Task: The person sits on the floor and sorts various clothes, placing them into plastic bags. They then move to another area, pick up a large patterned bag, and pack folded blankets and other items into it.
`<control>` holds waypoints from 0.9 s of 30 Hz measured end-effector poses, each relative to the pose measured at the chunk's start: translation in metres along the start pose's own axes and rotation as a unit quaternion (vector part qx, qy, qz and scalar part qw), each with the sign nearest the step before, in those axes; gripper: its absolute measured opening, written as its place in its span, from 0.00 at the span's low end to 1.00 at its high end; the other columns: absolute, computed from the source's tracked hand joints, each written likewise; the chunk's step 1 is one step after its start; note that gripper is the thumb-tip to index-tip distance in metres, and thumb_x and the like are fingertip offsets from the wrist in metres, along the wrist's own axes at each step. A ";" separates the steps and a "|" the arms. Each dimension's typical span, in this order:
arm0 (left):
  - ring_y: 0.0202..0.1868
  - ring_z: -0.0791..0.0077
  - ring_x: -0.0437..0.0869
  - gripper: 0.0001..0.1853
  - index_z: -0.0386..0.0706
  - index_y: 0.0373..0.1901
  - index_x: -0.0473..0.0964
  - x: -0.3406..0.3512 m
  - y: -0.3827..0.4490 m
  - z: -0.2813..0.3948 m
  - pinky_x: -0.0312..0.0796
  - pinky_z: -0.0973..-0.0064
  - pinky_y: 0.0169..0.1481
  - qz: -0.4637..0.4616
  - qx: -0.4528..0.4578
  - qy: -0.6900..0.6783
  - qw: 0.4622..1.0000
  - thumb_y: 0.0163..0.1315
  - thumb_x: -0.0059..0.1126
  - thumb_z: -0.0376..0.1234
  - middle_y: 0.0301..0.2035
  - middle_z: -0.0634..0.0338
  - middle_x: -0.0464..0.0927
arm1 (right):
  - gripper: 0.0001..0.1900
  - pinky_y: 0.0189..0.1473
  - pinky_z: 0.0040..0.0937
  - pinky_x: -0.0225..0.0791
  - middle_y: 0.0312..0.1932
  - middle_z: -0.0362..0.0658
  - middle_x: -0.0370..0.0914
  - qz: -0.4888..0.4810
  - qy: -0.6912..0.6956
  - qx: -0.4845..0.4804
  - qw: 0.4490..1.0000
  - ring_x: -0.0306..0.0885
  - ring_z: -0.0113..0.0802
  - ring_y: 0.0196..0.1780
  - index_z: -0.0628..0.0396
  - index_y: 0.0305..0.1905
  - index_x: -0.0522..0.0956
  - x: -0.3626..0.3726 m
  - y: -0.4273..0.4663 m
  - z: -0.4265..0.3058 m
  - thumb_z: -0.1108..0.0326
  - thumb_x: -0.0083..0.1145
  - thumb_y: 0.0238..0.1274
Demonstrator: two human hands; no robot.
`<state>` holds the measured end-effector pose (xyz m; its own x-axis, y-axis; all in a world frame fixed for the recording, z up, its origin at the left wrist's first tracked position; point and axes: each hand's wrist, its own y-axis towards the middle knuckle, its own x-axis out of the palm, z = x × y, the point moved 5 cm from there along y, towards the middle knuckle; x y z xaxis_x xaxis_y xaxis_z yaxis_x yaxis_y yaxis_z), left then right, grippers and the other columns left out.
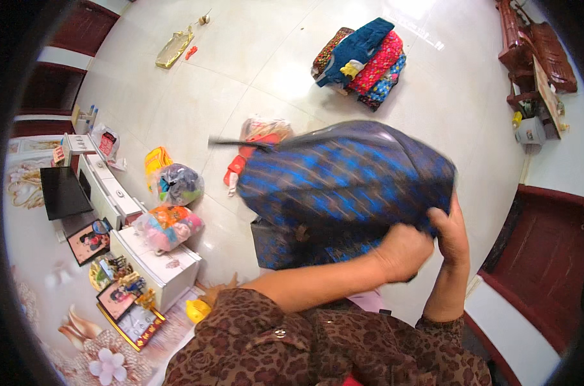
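Observation:
A large blue-and-black patterned fabric bag (345,178), blurred by motion, is held up before me over the tiled floor. A black strap (238,143) sticks out from its left end. Reaching across my body, my left hand (407,252) is closed in a fist at the bag's lower right. My right hand (450,229) grips the right end, its thumb on the near side and the fingers mostly hidden behind the fabric. Beneath the bag hangs or stands a darker blue-black patterned piece (282,246); whether it belongs to the same bag I cannot tell.
Folded clothes (362,62) are stacked on the floor (234,91) ahead. A clear bag with red items (258,137) lies partly behind the patterned bag. Filled plastic bags (181,184) are at left, by a white cabinet (161,265). Wooden furniture (538,53) stands far right.

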<state>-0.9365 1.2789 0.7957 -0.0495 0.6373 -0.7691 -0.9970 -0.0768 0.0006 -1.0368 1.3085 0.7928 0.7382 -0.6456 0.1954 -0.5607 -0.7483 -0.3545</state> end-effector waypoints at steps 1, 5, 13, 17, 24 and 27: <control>0.26 0.57 0.87 0.04 0.40 0.27 0.80 0.030 0.017 0.023 0.78 0.60 0.32 -0.025 0.043 -0.020 0.999 0.50 0.61 0.31 0.26 0.50 0.84 | 0.26 0.65 0.35 0.66 0.60 0.47 0.78 0.035 -0.103 0.008 0.994 0.75 0.34 0.61 0.59 0.63 0.75 -0.038 0.001 0.005 0.65 0.67 0.61; 0.31 0.61 0.86 0.03 0.42 0.29 0.80 0.052 0.067 0.055 0.77 0.63 0.37 0.058 0.070 -0.086 0.992 0.54 0.62 0.31 0.29 0.55 0.83 | 0.13 0.59 0.31 0.69 0.49 0.42 0.83 0.099 0.030 0.047 0.993 0.79 0.31 0.52 0.65 0.51 0.82 -0.160 0.005 0.031 0.75 0.61 0.62; 0.56 0.48 0.81 0.34 0.36 0.60 0.70 0.150 -0.039 -0.175 0.71 0.59 0.60 0.258 -0.377 -0.217 0.863 0.63 0.63 0.52 0.53 0.43 0.79 | 0.14 0.59 0.32 0.69 0.52 0.41 0.82 0.076 0.023 0.032 0.996 0.79 0.31 0.53 0.61 0.53 0.82 -0.252 -0.016 0.056 0.79 0.58 0.63; 0.66 0.47 0.72 0.53 0.35 0.73 0.58 0.233 -0.018 -0.160 0.63 0.62 0.72 -0.019 -0.340 -0.545 0.766 0.55 0.68 0.60 0.60 0.40 0.74 | 0.13 0.58 0.31 0.69 0.52 0.40 0.82 0.099 -0.029 0.042 0.994 0.80 0.31 0.51 0.60 0.52 0.82 -0.274 -0.007 0.056 0.79 0.58 0.63; 0.73 0.46 0.61 0.57 0.43 0.76 0.55 0.203 0.001 -0.169 0.56 0.58 0.76 0.096 -0.320 -0.321 0.886 0.48 0.74 0.56 0.69 0.38 0.62 | 0.17 0.57 0.37 0.71 0.53 0.45 0.80 0.126 -0.087 0.000 0.988 0.79 0.35 0.52 0.61 0.57 0.78 -0.325 0.003 -0.015 0.69 0.59 0.65; 0.68 0.50 0.71 0.53 0.42 0.73 0.60 0.180 0.020 -0.177 0.62 0.63 0.72 -0.006 -0.223 -0.477 0.850 0.48 0.74 0.55 0.66 0.41 0.70 | 0.20 0.64 0.39 0.66 0.60 0.46 0.76 0.109 -0.292 -0.118 0.943 0.73 0.36 0.62 0.61 0.64 0.74 -0.426 0.000 -0.054 0.65 0.52 0.73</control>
<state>-0.9549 1.2563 0.5447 -0.2762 0.9557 0.1013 -0.8867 -0.2127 -0.4105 -1.3714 1.5754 0.7585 0.6379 -0.6456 -0.4199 -0.7396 -0.6655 -0.1004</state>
